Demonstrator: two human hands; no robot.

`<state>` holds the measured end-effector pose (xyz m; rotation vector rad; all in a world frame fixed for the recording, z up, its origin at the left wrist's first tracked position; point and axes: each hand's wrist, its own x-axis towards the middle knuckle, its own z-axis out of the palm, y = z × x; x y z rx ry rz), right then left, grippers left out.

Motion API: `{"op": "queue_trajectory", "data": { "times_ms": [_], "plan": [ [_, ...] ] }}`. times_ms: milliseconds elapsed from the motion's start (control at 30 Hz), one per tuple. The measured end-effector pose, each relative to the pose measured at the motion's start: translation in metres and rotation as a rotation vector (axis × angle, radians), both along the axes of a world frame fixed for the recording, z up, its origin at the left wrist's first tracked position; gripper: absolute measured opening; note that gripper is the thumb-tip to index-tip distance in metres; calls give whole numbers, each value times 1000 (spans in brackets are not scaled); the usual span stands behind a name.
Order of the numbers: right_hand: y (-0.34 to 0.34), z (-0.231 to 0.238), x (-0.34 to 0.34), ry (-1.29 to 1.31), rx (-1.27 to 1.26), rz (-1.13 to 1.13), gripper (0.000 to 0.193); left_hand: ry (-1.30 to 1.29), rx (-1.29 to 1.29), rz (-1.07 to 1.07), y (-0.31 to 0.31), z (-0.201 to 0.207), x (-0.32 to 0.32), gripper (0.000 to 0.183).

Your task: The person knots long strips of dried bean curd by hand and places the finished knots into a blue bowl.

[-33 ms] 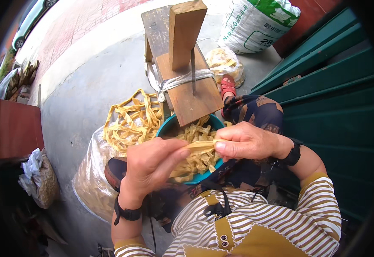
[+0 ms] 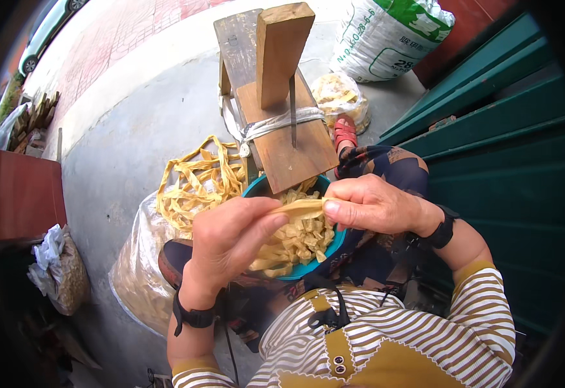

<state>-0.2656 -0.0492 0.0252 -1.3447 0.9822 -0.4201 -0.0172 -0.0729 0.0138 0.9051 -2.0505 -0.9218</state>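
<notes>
**A soft, flat yellow strip (image 2: 303, 209) held over a round blue-green tub (image 2: 339, 244)**

The left hand (image 2: 227, 236) squeezes the left part of the strip between its thumb and fingers. The right hand (image 2: 376, 204) pinches the right part the same way, so the fingers of both hands are clamped on it. The strip runs between them, above the tub.

Under the strip, the tub holds a big pile of short, flat yellow pieces (image 2: 302, 249). At the tub's far side, a flat brown wooden board (image 2: 295, 161) pokes out over the rim. A thick, tall wooden block (image 2: 284, 55) stands up from the board, and a thin dark bar (image 2: 293, 116) is right beside it. A twisted white cloth band (image 2: 286, 124) goes across the board, which lies on a worn wooden worktop (image 2: 237, 39).

To the left of the tub, a tangle of long yellow strips (image 2: 201, 181) lies by a big clear plastic bag (image 2: 143, 252). Past the tub, to the right, there is a foot in a red sandal (image 2: 345, 131). Behind the sandal sits a small, full clear bag (image 2: 337, 97). Farther from the tub is a fat white and green sack (image 2: 389, 42).
</notes>
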Motion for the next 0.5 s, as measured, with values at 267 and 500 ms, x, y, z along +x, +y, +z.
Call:
{"op": "queue_trajectory", "data": {
  "times_ms": [267,500],
  "plan": [
    [-50,-25,-3,500,-802,-358,19,-27,122,296,-57,-18,-45,19],
    [-50,-28,-18,657,-715,-272,19,-101,167,502,-59,-34,-27,25]
  ]
}}
